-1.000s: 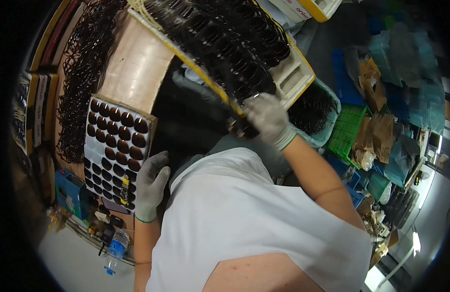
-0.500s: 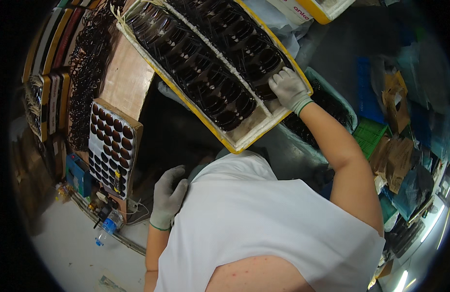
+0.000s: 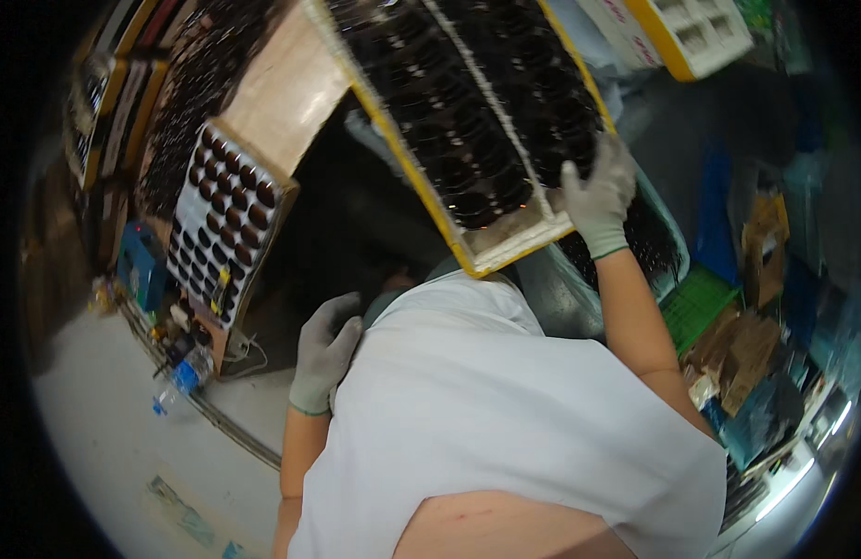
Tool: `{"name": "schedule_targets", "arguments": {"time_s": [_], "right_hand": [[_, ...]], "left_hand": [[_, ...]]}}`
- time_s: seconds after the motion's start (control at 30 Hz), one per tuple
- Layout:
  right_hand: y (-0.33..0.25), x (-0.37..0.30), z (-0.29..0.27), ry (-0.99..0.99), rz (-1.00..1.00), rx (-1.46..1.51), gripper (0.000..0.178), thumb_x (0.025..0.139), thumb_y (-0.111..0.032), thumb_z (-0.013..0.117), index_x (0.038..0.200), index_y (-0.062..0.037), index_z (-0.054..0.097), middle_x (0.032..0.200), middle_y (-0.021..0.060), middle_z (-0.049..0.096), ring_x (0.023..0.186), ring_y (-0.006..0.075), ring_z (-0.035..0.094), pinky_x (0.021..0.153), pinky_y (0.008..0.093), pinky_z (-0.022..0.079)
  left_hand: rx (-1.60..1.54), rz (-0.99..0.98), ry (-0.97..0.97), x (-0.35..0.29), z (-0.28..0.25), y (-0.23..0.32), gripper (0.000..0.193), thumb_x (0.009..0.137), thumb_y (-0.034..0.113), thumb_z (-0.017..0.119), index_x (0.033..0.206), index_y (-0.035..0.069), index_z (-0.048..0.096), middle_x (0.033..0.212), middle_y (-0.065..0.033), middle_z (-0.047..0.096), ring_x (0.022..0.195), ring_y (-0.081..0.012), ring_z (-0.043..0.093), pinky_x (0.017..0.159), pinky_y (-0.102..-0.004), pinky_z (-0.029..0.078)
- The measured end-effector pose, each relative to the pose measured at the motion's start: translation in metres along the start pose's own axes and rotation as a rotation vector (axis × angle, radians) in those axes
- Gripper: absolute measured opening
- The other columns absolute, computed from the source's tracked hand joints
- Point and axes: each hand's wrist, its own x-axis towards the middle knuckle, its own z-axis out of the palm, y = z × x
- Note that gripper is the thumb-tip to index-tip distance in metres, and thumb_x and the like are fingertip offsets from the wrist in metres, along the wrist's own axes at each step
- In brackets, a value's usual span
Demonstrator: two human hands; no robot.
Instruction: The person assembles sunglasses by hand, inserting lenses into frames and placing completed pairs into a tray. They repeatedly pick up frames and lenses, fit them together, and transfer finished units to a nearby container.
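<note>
A long foam tray (image 3: 516, 250) with a yellow outer edge slants across the upper middle. Two rows of dark sunglasses (image 3: 472, 200) fill most of it, parted by a pale rib. Over the tray's near right corner lies my right hand (image 3: 600, 205) in a pale glove, thumb spread from the fingers, holding no glasses that I can see; the hand hides that corner. Down beside my white shirt rests my left hand (image 3: 323, 359), also gloved, its fingers loosely curved, thumb apart, with nothing in it.
On the left, a board of dark lenses (image 3: 223, 205) leans by a wooden tabletop (image 3: 286, 74) bearing piled dark frames (image 3: 193, 102). A water bottle (image 3: 190, 373) is below. At right are a lined bin (image 3: 668, 224), a green crate (image 3: 698, 303) and cardboard (image 3: 742, 359).
My right hand has gone from curled fingers inside the tray to a spread thumb and fingers over its corner. The view has shifted, and the tray appears further right. My left hand stays put.
</note>
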Motion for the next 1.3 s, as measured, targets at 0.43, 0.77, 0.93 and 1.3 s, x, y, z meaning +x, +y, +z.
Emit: {"name": "schedule_targets", "arguments": {"time_s": [0.43,0.77,0.93,1.3], "right_hand": [[-0.08,-0.02,0.048,0.26,0.102,-0.061,0.09,0.1,-0.065,0.04,0.157,0.0033,0.024,0.162,0.0318,0.018,0.147,0.0488,0.025,0.12,0.0579,0.023],[-0.557,-0.037,0.133,-0.365,-0.987,0.265,0.033,0.087,-0.021,0.07,0.115,-0.0029,0.069,0.099,0.0158,0.067,0.094,0.0352,0.064,0.081,0.0451,0.051],[-0.632,-0.034,0.163,-0.442,-0.888,-0.188,0.057,0.082,-0.031,0.072,0.128,0.0014,0.059,0.109,0.0181,0.063,0.1,0.034,0.064,0.084,0.0443,0.052],[-0.627,-0.022,0.152,-0.536,-0.881,0.2,0.018,0.086,-0.018,0.07,0.093,-0.0038,0.062,0.099,0.0164,0.061,0.085,0.0365,0.065,0.074,0.0466,0.054]], "left_hand": [[-0.372,-0.099,0.066,-0.016,-0.095,-0.103,0.034,0.095,0.011,0.064,0.125,-0.005,0.063,0.114,-0.0112,0.068,0.102,-0.0147,0.062,0.092,-0.0295,0.051],[-0.395,0.099,0.28,0.001,-0.264,-0.198,0.031,0.094,0.012,0.065,0.121,-0.003,0.066,0.112,-0.0128,0.072,0.104,-0.0168,0.067,0.093,-0.03,0.051],[-0.326,0.157,0.404,0.007,-0.343,-0.242,0.025,0.093,0.011,0.065,0.114,-0.002,0.069,0.124,-0.0138,0.067,0.105,-0.0199,0.066,0.093,-0.0322,0.051],[-0.299,-0.242,0.886,0.337,-0.547,-0.232,0.075,0.094,0.054,0.066,0.143,-0.002,0.051,0.14,-0.0268,0.057,0.129,-0.0398,0.056,0.111,-0.0465,0.043]]}}
